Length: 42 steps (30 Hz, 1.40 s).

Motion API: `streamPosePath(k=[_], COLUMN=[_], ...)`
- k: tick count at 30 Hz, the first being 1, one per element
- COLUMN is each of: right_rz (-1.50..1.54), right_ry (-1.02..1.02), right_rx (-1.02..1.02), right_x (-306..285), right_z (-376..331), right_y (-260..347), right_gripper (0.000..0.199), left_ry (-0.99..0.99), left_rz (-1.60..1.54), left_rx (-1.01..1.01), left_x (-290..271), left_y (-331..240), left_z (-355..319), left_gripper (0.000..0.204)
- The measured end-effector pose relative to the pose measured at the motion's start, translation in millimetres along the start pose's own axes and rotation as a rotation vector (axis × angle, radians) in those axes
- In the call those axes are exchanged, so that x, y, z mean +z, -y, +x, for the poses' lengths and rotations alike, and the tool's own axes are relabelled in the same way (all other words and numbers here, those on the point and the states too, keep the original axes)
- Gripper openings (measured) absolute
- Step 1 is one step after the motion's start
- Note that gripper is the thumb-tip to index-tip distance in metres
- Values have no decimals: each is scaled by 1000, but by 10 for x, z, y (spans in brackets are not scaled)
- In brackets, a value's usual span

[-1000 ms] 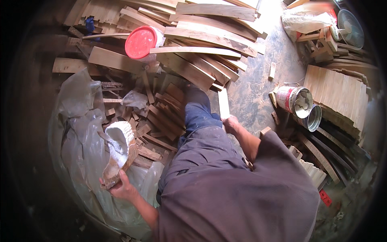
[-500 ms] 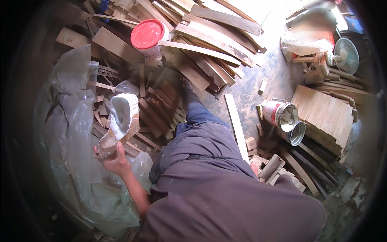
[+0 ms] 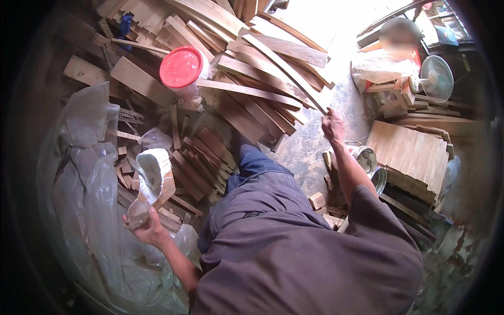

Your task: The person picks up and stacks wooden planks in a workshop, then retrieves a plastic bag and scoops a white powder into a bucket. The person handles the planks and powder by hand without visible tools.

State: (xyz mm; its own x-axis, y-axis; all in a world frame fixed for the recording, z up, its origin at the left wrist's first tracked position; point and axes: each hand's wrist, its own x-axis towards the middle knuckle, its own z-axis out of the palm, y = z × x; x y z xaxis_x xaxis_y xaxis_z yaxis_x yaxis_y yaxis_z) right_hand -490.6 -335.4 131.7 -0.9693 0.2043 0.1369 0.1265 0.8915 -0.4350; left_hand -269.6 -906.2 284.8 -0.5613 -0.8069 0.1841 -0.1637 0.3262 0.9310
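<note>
Looking down from my head: my left hand point(image 3: 144, 224) is closed around the lower end of a pale, white-smeared curved wooden piece point(image 3: 153, 181), held tilted over the clear plastic sheeting point(image 3: 89, 173) on my left. My right hand point(image 3: 332, 126) is stretched out, fingers curled on the end of a long thin wood strip point(image 3: 286, 71) that runs up across the heap of planks point(image 3: 247, 89). A red-lidded bucket point(image 3: 181, 67) stands among the planks. The dusty concrete floor point(image 3: 307, 147) shows by my knee. On my right sit two metal cans point(image 3: 367, 163), a stack of short boards point(image 3: 409, 157), and farther off a white fan point(image 3: 437, 77).
</note>
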Motion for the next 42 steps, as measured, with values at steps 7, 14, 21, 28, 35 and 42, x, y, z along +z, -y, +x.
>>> streamPosePath(k=[7, 14, 21, 28, 35, 42], right_rz=[-32, 35, 316, 399, 518, 676], right_ry=[747, 1065, 703, 711, 596, 389], right_rx=[-217, -372, -118, 195, 544, 935], right_x=[1348, 2055, 2273, 2195, 1559, 987], right_z=[-85, 267, 1178, 1318, 277, -535], right_y=[903, 1413, 1265, 248, -75, 297], right_gripper=[32, 39, 35, 33, 35, 30], left_ry=[-57, -101, -117, 158, 552, 687], left_rz=[103, 204, 126, 193, -74, 67], left_rx=[-8, -44, -53, 83, 176, 462], left_x=[348, 801, 1431, 2070, 3302, 4049], left_y=[-240, -684, -987, -839, -491, -142], left_z=[266, 562, 813, 1218, 1451, 1859], left_gripper=[87, 86, 90, 91, 79, 72])
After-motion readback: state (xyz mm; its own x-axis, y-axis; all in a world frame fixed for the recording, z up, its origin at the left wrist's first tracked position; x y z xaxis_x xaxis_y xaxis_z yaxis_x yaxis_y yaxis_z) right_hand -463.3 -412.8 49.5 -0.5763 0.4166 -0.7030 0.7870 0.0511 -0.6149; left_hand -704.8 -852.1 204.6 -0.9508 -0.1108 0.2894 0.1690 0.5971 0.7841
